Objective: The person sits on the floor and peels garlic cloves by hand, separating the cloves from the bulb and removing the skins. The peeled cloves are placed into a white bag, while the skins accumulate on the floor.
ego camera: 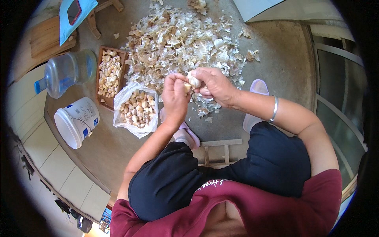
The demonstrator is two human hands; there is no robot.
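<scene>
Both of my hands meet over a broad heap of papery garlic skins (177, 47) on the floor. My right hand (214, 86) grips a whitish garlic piece (194, 80) between thumb and fingers. Against it, my left hand (176, 94) pinches a yellowish garlic piece (187, 87); whether the two pieces are joined I cannot tell. To the left, an open white plastic bag (117, 120) holds many unpeeled cloves (137, 109). Behind the bag lies a brown rectangular tray (98, 63) with many paler cloves (109, 74) in it.
A clear plastic water bottle (63, 72) lies on its side at the left, near a white lidded bucket (78, 120). Wooden stools stand farther back; a light-blue cloth or pad (66, 26) bears a dark flat object. My slippered feet flank the near floor. A glazed door (337, 83) is at the right.
</scene>
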